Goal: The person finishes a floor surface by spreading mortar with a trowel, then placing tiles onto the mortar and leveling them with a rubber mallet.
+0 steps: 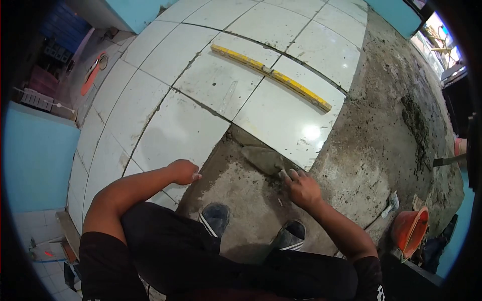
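My right hand [303, 189] is closed around the handle end of a trowel, most of the handle hidden by my fingers. Grey wet mortar coats the trowel's leaf-shaped blade [262, 159], which points up-left, low over the bare strip beside the white tile edge. Pale cement marks my fingertips. My left hand [184, 172] is curled closed above the edge of a large white floor tile [186, 125]; whether anything small is inside it is hidden. A yellow spirit level [296, 87] lies diagonally across the tiles farther ahead.
Rough bare concrete [371, 145] runs along the right, with a dark mortar patch [415, 123]. An orange bucket [409, 232] leans at lower right, near a crumpled white scrap [390, 204]. My shoes [215, 219] stand on the untiled floor. Blue walls [40, 155] border the sides.
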The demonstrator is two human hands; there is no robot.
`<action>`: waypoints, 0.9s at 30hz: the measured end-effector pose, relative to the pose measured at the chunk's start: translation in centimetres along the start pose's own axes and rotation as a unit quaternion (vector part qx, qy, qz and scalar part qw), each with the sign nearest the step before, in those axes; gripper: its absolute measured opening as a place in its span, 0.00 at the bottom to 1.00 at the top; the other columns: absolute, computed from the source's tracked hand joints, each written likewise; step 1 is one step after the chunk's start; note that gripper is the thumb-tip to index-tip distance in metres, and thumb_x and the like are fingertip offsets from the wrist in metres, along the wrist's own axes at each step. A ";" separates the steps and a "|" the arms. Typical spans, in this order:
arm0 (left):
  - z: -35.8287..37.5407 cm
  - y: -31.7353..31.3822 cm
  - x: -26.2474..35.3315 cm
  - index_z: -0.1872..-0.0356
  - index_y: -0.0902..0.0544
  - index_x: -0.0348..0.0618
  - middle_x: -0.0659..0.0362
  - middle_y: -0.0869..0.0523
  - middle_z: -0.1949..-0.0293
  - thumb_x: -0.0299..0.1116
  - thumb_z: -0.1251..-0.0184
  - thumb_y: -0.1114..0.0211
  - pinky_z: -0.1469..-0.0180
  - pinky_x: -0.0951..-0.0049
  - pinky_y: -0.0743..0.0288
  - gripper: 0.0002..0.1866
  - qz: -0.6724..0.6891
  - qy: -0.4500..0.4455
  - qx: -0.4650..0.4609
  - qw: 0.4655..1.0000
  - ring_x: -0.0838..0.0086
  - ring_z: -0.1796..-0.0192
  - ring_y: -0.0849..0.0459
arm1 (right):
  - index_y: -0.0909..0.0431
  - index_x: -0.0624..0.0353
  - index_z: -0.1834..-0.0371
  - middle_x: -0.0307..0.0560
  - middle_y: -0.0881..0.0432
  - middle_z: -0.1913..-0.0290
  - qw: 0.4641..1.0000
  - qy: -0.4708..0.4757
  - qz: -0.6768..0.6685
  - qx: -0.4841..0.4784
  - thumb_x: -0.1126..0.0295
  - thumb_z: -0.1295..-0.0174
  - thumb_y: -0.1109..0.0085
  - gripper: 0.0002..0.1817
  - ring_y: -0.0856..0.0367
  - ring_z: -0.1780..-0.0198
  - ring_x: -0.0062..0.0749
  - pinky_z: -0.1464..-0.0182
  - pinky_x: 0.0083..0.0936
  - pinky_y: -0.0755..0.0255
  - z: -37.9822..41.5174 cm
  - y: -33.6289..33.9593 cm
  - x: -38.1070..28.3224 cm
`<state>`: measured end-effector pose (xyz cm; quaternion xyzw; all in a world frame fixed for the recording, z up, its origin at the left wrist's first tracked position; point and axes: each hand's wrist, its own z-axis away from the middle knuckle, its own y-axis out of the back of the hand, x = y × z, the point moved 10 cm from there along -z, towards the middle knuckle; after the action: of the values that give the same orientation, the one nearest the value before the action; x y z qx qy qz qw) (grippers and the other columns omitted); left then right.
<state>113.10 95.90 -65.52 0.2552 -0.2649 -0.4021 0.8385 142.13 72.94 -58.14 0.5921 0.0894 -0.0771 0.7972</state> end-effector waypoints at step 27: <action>-1.6 -0.2 1.3 0.53 0.19 0.42 0.42 0.11 0.63 0.33 0.37 0.39 0.52 0.42 0.22 0.13 -0.015 -0.021 -0.036 0.999 0.42 0.56 0.12 | 0.22 0.71 0.36 0.68 0.13 0.47 0.719 -0.540 -0.261 0.350 0.72 0.27 0.37 0.20 0.13 0.45 0.57 0.41 0.42 0.23 25.8 -5.9 20.0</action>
<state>114.70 95.06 -66.52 0.2199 -0.2638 -0.4293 0.8354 161.50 46.16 -60.99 0.6400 -0.2390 -0.6148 0.3941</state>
